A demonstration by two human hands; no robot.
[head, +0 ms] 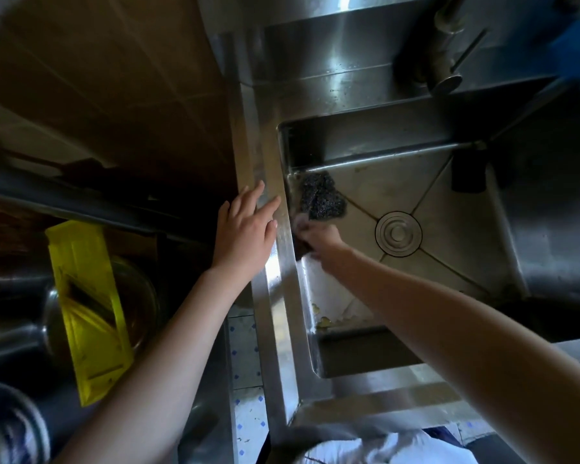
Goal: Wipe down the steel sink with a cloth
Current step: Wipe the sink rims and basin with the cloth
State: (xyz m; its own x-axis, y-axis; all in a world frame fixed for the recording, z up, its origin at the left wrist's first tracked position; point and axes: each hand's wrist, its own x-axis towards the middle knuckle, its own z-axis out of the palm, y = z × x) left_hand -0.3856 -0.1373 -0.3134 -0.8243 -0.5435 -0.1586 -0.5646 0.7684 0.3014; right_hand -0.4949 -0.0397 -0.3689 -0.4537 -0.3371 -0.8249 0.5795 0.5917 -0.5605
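A steel sink (283,283) beside brown tiles (121,95) — left hand (245,232) flat on its rim, right hand (319,238) gripping a dark cloth (322,195) against its inner wall.

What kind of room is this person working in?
Most likely a kitchen, perhaps a commercial one. It has a deep steel sink with a round drain, a faucet over it, and a yellow mandoline slicer among the steel vessels on the left.
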